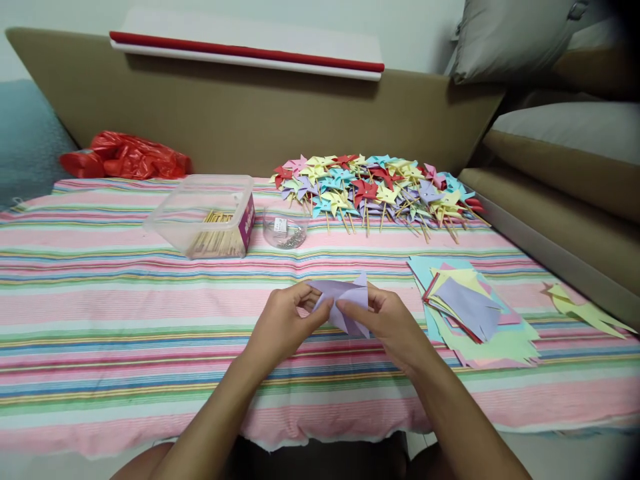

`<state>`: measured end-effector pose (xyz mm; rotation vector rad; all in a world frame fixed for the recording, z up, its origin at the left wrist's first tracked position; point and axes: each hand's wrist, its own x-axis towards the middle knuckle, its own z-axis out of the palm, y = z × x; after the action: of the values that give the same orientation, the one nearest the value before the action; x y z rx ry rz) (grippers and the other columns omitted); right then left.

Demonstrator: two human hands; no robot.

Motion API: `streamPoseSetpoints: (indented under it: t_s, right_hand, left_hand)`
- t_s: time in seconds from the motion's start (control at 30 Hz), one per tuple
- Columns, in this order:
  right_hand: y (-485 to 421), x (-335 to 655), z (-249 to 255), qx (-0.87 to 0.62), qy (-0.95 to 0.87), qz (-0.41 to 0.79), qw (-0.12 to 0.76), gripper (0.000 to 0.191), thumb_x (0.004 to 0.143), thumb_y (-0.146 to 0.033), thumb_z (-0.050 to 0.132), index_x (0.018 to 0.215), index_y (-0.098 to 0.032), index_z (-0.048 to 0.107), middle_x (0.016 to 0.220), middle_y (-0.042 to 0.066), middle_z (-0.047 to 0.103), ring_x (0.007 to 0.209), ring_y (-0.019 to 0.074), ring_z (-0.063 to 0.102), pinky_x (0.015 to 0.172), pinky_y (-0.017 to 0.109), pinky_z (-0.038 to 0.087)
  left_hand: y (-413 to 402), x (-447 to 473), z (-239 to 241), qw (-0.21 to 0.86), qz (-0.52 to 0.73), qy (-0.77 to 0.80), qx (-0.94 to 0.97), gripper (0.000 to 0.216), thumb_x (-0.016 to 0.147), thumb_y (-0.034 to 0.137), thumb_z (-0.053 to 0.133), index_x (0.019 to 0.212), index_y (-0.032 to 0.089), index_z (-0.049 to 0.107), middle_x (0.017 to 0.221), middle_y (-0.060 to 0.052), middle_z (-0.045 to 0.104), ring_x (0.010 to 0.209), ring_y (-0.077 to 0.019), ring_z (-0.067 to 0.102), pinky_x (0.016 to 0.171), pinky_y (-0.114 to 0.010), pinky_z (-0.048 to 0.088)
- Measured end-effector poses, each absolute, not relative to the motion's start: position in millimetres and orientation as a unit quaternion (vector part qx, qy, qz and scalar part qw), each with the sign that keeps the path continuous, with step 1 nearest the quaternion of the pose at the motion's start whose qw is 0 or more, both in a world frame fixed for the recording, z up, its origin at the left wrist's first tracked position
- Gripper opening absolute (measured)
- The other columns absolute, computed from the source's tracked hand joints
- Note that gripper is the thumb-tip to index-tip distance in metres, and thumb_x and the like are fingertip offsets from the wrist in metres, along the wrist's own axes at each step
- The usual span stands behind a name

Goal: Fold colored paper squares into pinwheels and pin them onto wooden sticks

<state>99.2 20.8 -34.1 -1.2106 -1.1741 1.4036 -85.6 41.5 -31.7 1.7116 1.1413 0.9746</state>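
Note:
A lilac paper pinwheel (pixel 345 293), partly folded, is held up between my two hands over the striped cloth. My left hand (pixel 293 317) pinches its left side, thumb near the middle. On the opposite side my right hand (pixel 383 317) grips the paper, its thumb also close to the centre. Several fingers are hidden behind the sheet. To the right lies a stack of coloured paper sheets (pixel 505 343) with cut corners, a lilac piece (pixel 470 303) on top. Beyond my hands stand a clear tub of wooden sticks (pixel 217 240) and a small clear round container of metal pins (pixel 290 237).
A heap of finished pinwheels on sticks (pixel 367 190) lies at the back right. A red plastic bag (pixel 135 157) rests at the back left. Yellow-green paper scraps (pixel 587 310) are at the far right, beside stacked cushions (pixel 565 180). A brown board (pixel 280 113) closes off the back.

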Motion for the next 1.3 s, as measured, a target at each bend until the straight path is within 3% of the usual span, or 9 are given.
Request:
streamPoseSetpoints:
  t_s: [0.27, 0.4, 0.53, 0.73, 0.9, 1.0, 1.1, 1.17, 1.3]
  right_hand:
    - [21.1, 89.8, -36.7, -0.507, -0.447, 0.554, 0.486, 0.026, 0.076, -0.039, 0.08, 0.09, -0.017, 0.074, 0.088, 0.003, 0.071, 0.079, 0.0178, 0.062, 0.068, 0.028, 0.047]
    - [22.5, 83.2, -39.8, -0.477, -0.362, 0.57, 0.563, 0.03, 0.076, -0.037, 0.081, 0.099, -0.018, 0.076, 0.095, 0.004, 0.075, 0.083, 0.0184, 0.064, 0.073, 0.029, 0.048]
    - [22.6, 76.1, -40.8, -0.444, -0.314, 0.595, 0.592, 0.031, 0.075, -0.036, 0.082, 0.099, -0.017, 0.077, 0.095, 0.006, 0.076, 0.086, 0.0204, 0.066, 0.079, 0.033, 0.049]
    - [23.0, 73.0, -40.0, -0.43, -0.294, 0.601, 0.606, 0.032, 0.073, -0.035, 0.084, 0.099, -0.018, 0.078, 0.096, 0.006, 0.077, 0.087, 0.0207, 0.067, 0.081, 0.033, 0.049]
    - [23.6, 74.9, -40.9, -0.438, -0.289, 0.599, 0.605, 0.029, 0.074, -0.036, 0.083, 0.097, -0.018, 0.078, 0.094, 0.005, 0.077, 0.086, 0.0208, 0.067, 0.081, 0.033, 0.049]
    - [23.7, 74.8, -40.1, -0.44, -0.288, 0.597, 0.606, 0.028, 0.075, -0.035, 0.082, 0.097, -0.018, 0.078, 0.095, 0.005, 0.077, 0.087, 0.0207, 0.067, 0.081, 0.033, 0.049]
    - [24.5, 74.1, -37.4, -0.428, -0.272, 0.6, 0.619, 0.027, 0.074, -0.033, 0.083, 0.096, -0.018, 0.078, 0.097, 0.005, 0.078, 0.09, 0.0208, 0.068, 0.082, 0.033, 0.05]
    - [25.3, 73.7, -35.1, -0.413, -0.263, 0.601, 0.631, 0.026, 0.073, -0.032, 0.084, 0.094, -0.019, 0.078, 0.095, 0.004, 0.078, 0.091, 0.0204, 0.068, 0.082, 0.031, 0.05]
    - [24.9, 70.7, -32.9, -0.388, -0.246, 0.607, 0.649, 0.03, 0.071, -0.031, 0.086, 0.098, -0.02, 0.078, 0.093, 0.003, 0.078, 0.089, 0.0202, 0.068, 0.081, 0.031, 0.052]
  left_hand:
    - [42.5, -87.1, -33.5, 0.482, 0.4, 0.431, 0.649, 0.017, 0.088, 0.037, 0.068, 0.091, 0.02, 0.068, 0.082, -0.003, 0.073, 0.077, -0.0184, 0.069, 0.066, -0.026, 0.052]
    - [44.7, -81.8, -34.6, 0.536, 0.467, 0.389, 0.586, 0.031, 0.083, 0.031, 0.075, 0.111, 0.022, 0.065, 0.109, -0.005, 0.074, 0.101, -0.0203, 0.07, 0.082, -0.028, 0.056]
    - [40.2, -77.5, -36.5, 0.447, 0.482, 0.392, 0.644, 0.039, 0.087, 0.029, 0.072, 0.125, 0.025, 0.063, 0.133, -0.006, 0.065, 0.113, -0.0211, 0.066, 0.09, -0.03, 0.055]
    - [32.0, -75.2, -36.8, 0.265, 0.5, 0.42, 0.709, 0.039, 0.091, 0.025, 0.067, 0.13, 0.026, 0.062, 0.127, -0.005, 0.07, 0.112, -0.0218, 0.067, 0.092, -0.033, 0.054]
    - [30.0, -75.6, -31.5, 0.255, 0.517, 0.415, 0.704, 0.027, 0.089, 0.025, 0.069, 0.116, 0.027, 0.073, 0.109, -0.005, 0.076, 0.096, -0.023, 0.07, 0.085, -0.033, 0.053]
    - [28.3, -75.4, -29.4, 0.263, 0.522, 0.41, 0.7, 0.025, 0.09, 0.025, 0.068, 0.114, 0.027, 0.074, 0.11, -0.006, 0.076, 0.1, -0.0227, 0.069, 0.086, -0.032, 0.052]
    - [27.5, -71.6, -31.4, 0.326, 0.542, 0.434, 0.642, 0.035, 0.088, 0.028, 0.072, 0.123, 0.027, 0.068, 0.123, -0.006, 0.071, 0.11, -0.0227, 0.066, 0.093, -0.033, 0.05]
    - [27.4, -66.5, -34.7, 0.432, 0.549, 0.451, 0.555, 0.047, 0.083, 0.033, 0.077, 0.128, 0.027, 0.063, 0.124, -0.008, 0.07, 0.106, -0.0223, 0.067, 0.092, -0.034, 0.051]
    - [26.0, -53.4, -42.3, 0.616, 0.518, 0.426, 0.413, 0.039, 0.075, 0.037, 0.084, 0.107, 0.019, 0.07, 0.105, -0.008, 0.072, 0.097, -0.0207, 0.068, 0.085, -0.031, 0.053]
